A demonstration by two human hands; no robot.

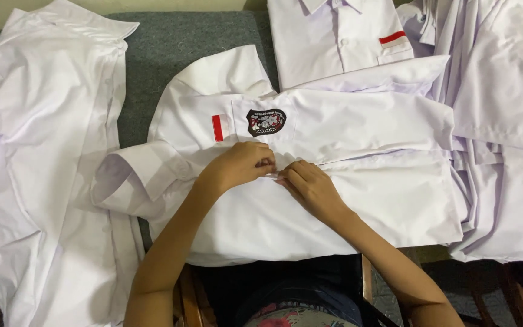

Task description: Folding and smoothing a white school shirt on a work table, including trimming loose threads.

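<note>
White shirt [346, 200] cloth could slip and go crooked, we think, because our left hand [237, 165] and right hand [311, 188] only pinch its front edge with bent fingertips.

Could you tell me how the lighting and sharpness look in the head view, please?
In the head view the light is soft and even, with faint shadows under the folds of the white shirt; the left hand and right hand are sharp, as is the dark badge; the white cloth at the right edge looks slightly washed out with a lilac tint; no strong glare shows.
</note>
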